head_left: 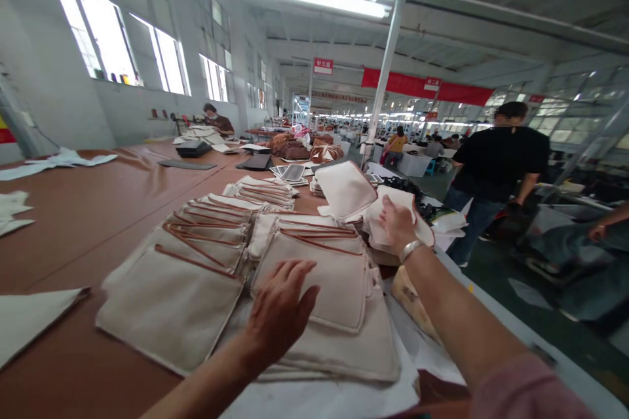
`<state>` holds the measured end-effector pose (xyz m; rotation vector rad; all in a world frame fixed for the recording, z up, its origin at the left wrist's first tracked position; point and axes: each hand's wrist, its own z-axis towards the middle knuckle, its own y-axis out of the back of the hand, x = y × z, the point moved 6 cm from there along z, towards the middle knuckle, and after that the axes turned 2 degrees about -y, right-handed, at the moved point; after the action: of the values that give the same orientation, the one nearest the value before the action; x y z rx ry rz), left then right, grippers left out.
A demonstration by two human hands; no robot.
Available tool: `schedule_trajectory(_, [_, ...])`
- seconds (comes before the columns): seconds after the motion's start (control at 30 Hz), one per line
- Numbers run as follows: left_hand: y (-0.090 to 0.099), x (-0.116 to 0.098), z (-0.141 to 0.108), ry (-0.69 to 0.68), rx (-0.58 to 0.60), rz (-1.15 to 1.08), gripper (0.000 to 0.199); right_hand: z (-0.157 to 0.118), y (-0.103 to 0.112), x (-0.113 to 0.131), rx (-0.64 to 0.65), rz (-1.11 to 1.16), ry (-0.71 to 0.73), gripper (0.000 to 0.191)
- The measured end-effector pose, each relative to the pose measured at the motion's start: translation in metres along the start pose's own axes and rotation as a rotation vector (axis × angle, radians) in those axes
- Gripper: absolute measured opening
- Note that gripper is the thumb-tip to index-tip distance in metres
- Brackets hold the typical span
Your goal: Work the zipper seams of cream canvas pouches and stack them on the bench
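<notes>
Left hand (280,314) spread flat on canvas pouch (314,281)

Fingers apart on the pouch's top face, its long axis lying crosswise, among rows on a brown table (73,242); right hand (397,226) farther ahead, against a cream cloth panel (417,219), any pinch impossible to tell

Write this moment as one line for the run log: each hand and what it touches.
left hand: on beige canvas pouch | right hand: on cream fabric piece | nearby: canvas pouches with brown trim
</notes>
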<state>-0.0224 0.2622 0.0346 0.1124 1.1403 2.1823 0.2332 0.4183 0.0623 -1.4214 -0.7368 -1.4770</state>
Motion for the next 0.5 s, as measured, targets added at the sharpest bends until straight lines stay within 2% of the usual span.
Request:
schedule_trajectory(0.03, [-0.024,0.010,0.014,0.023,0.107,0.047,0.031,-0.009,0.003,-0.017,0.007,-0.020,-0.035,0.024])
schedule_trajectory(0.13, [-0.083,0.025,0.048,0.005,0.232,0.059,0.038,-0.058,0.015,-0.070,0.085,-0.080,-0.127,0.020])
schedule_trajectory(0.23, [-0.126,0.024,0.068,-0.014,0.327,0.071,0.033,-0.114,0.032,-0.109,0.171,-0.111,-0.176,0.027])
schedule_trajectory(0.3, [-0.144,0.019,0.074,-0.010,0.365,0.094,0.034,-0.139,0.047,-0.126,0.188,-0.122,-0.195,0.031])
schedule_trajectory(0.37, [-0.155,0.014,0.078,-0.007,0.378,0.120,0.041,-0.150,0.062,-0.137,0.181,-0.128,-0.198,0.034])
schedule_trajectory(0.5, [-0.173,0.004,0.091,0.008,0.395,0.179,0.044,-0.133,0.082,-0.151,0.140,-0.120,-0.151,0.036])
